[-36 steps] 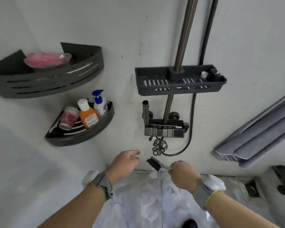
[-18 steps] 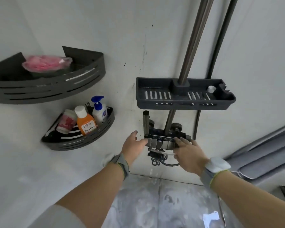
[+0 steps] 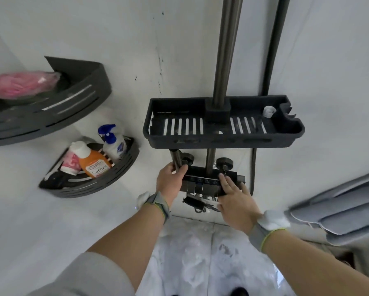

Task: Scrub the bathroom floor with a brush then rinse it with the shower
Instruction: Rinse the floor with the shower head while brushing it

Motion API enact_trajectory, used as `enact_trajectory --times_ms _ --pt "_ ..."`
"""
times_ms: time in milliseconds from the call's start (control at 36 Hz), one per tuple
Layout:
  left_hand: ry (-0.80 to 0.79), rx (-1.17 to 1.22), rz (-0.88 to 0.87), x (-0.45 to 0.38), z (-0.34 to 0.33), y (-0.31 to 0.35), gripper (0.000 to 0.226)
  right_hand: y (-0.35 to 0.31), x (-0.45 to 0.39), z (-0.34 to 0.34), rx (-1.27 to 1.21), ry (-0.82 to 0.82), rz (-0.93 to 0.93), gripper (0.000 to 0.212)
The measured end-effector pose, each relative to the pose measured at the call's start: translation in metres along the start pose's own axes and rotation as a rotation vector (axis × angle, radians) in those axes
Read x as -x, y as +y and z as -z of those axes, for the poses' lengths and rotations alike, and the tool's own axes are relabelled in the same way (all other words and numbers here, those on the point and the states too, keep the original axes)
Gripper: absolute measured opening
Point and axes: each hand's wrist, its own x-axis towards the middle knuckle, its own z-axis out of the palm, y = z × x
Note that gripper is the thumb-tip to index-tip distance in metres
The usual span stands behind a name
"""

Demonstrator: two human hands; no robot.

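Brush (image 3: 195, 202): dark head with pale handle, held under the right hand (image 3: 235, 201) just below the shower control block (image 3: 211, 182). Looks pinned between thumb and palm, but the grip itself is hidden, so that's a read, not a fact. The right hand's fingers lie straight on the front of the block, over its row of square buttons.

Left hand (image 3: 170, 180) is curled around the upright lever (image 3: 176, 160) at the block's left end, thumb and fingers wrapped on it.

Floor (image 3: 200, 257) below is covered in white foam, so scrubbing looks done. Step in hand, by my read: starting the water for the rinse.

Next move calls for turning or lifting that lever, and likely pressing the right button for the hand shower. Which button does what: can't tell. The brush should be parked first; the slotted tray (image 3: 222, 142) on the riser pipe (image 3: 227, 50) just above is the obvious spot. Hose (image 3: 272, 45) runs up the wall right of the pipe; shower head not in view.

Outward: two corner shelves on the left wall; the lower shelf (image 3: 106, 180) holds bottles. Grey towels (image 3: 339, 206) hang at the right.
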Motion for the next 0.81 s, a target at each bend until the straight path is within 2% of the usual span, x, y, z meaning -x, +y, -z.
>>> enact_trajectory --times_ms 167,250,361,583,667,750,806 --pt "0.095 -0.167 -0.108 0.001 0.002 -0.003 0.027 0.002 -0.002 0.0 -0.035 -0.01 0.019 0.032" --pt "0.188 -0.131 -0.143 0.002 0.006 0.008 0.026 0.002 0.0 0.001 -0.042 -0.029 -0.001 0.031" --pt "0.168 -0.095 -0.181 0.007 0.023 0.013 0.022 0.0 -0.003 0.005 -0.05 -0.043 -0.004 0.031" --pt "0.211 0.22 -0.029 0.041 0.043 -0.023 0.013 -0.006 0.003 0.01 0.001 -0.054 -0.011 0.031" --pt "0.254 0.328 0.055 0.044 0.053 -0.039 0.019 -0.009 0.007 0.014 -0.017 -0.07 -0.013 0.031" --pt "0.36 0.377 0.161 0.038 0.066 -0.052 0.021 -0.017 0.019 0.01 0.006 -0.003 -0.025 0.034" --pt "0.358 0.411 0.185 0.034 0.075 -0.064 0.015 -0.024 0.031 0.0 -0.013 0.052 -0.037 0.035"
